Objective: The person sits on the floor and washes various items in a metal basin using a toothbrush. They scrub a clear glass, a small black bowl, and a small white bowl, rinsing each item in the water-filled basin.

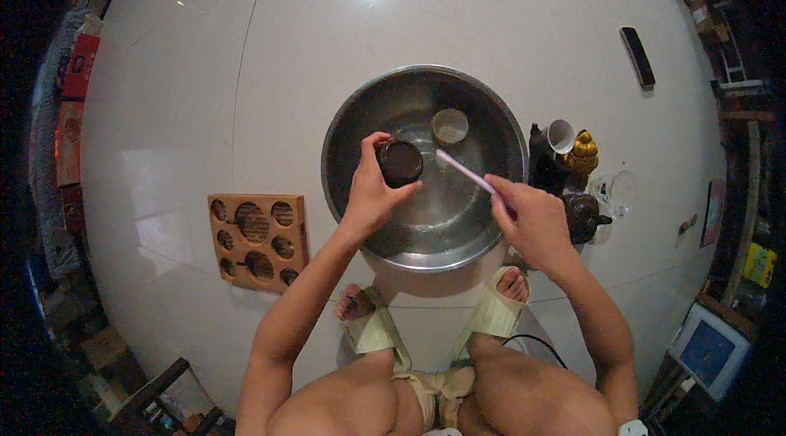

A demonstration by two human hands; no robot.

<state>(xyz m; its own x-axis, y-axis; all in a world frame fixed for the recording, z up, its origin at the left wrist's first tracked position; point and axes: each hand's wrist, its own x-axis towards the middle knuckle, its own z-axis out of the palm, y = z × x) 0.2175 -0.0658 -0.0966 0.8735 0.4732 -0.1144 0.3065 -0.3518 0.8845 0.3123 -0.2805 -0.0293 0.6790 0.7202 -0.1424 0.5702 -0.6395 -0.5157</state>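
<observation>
My left hand (371, 199) grips a small dark brown cup-like vessel (402, 164) over a wide steel basin (433, 265), its round mouth turned up towards me. In my right hand (534, 218) is a thin pale pink stick, perhaps a toothbrush (466, 172). Its far tip points into the basin, a little apart from the vessel. A pale cup (451, 126) rests in the basin beyond the tip. The basin's floor looks wet and shiny; how much water it holds I cannot tell.
Left of the basin lies a wooden tray (268, 247) with round cut-outs. Close on the right stand a white cup (560, 136), a gold figurine (583, 153), a dark teapot (586, 218) and clear glassware (623, 193). A black oblong object (638, 58) lies farther off on the tiled floor (430, 6).
</observation>
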